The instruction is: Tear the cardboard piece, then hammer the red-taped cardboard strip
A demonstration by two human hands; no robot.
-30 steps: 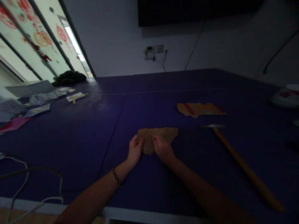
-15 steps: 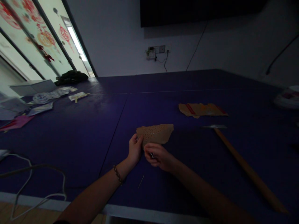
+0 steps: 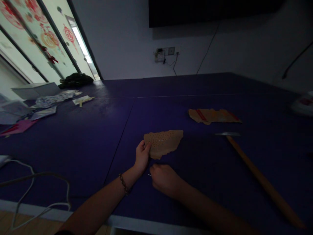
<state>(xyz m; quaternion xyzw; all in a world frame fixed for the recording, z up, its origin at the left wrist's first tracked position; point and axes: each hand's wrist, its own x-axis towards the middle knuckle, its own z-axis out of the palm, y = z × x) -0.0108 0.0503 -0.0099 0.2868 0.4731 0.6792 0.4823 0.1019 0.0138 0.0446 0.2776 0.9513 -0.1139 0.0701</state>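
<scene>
My left hand (image 3: 142, 156) pinches the left edge of a torn piece of brown paper (image 3: 166, 143) dotted with small holes. Just below the paper, my right hand (image 3: 162, 179) is closed, and a thin, pale metallic tip (image 3: 149, 175) sticks out at its left side. The rest of that thin object is hidden by the fingers. My right hand does not touch the paper.
A hammer (image 3: 261, 179) with a wooden handle lies at the right. Behind it is another brown paper piece (image 3: 212, 116) with red stripes. White cables (image 3: 31, 182) loop at the left, with papers and bags (image 3: 55, 98) farther back.
My right hand has moved down, away from the paper, and its fingers have curled in. The thin needle-like item seen lying on the table below my hands no longer shows there.
</scene>
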